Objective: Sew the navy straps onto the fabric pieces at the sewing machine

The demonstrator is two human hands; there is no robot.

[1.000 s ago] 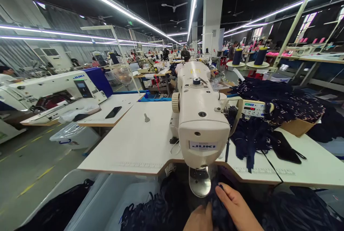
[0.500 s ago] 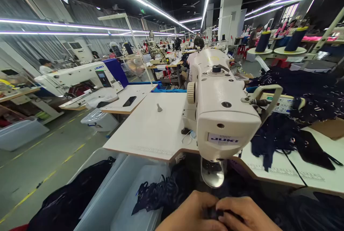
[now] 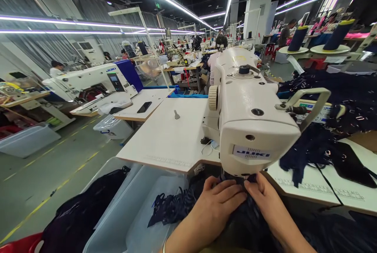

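Note:
Directly below the head of the white sewing machine (image 3: pixel 256 127), both hands work on dark navy fabric (image 3: pixel 241 217). My left hand (image 3: pixel 216 200) lies over the fabric left of the needle area, its fingers together and bent onto the cloth. Thumb and forefinger of my right hand (image 3: pixel 262 190) pinch the fabric's edge close beside the needle area. The machine head and my fingers hide most of the stitching spot. Left of my hands, a bunch of navy straps (image 3: pixel 171 208) hangs over a clear plastic bin.
A pale plastic bin (image 3: pixel 118 213) stands below the white table (image 3: pixel 165 135), where a small grey tool (image 3: pixel 176 114) lies. At right are navy straps with metal rings (image 3: pixel 347 107), a black phone-like slab (image 3: pixel 353 162) and thread cones (image 3: pixel 298 39). A person (image 3: pixel 213 62) sits beyond the machine.
Both hands have moved up and forward, from in front of the machine to beneath its head, taking the dark fabric along. The shiny plate seen below the head is now hidden.

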